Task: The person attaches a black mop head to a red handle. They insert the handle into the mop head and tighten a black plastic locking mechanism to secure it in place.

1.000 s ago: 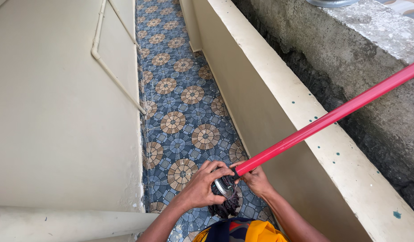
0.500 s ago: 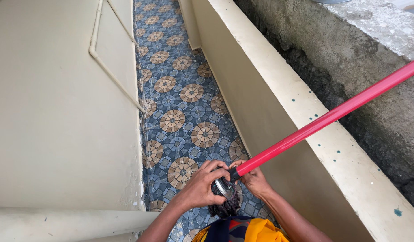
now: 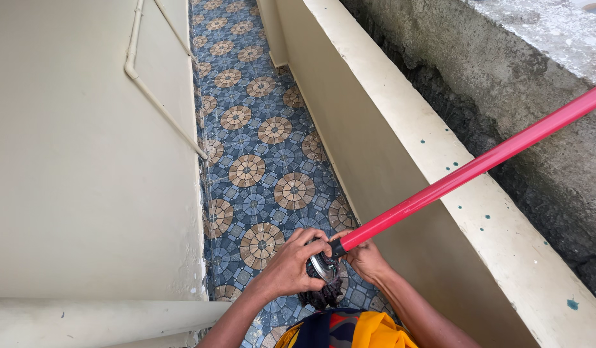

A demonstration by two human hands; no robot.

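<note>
A mop with a long red handle (image 3: 478,166) runs from my hands up to the right, resting across the cream parapet wall (image 3: 439,167). Its dark stringy head (image 3: 322,293) hangs at the near end, just above the patterned floor. My left hand (image 3: 290,263) wraps over the metal clamp (image 3: 320,265) where handle meets head. My right hand (image 3: 365,258) grips the same joint from the other side, just under the handle's black end.
A narrow passage of blue and brown circle-patterned tiles (image 3: 259,135) runs away between a cream wall (image 3: 72,161) on the left, with a thin white pipe (image 3: 159,100), and the parapet. A rough concrete ledge (image 3: 536,71) lies beyond. A thick pipe (image 3: 98,317) crosses bottom left.
Both hands stay on the mop's clamp with small finger shifts. The view has drifted slightly; the handle holds its slant over the parapet.
</note>
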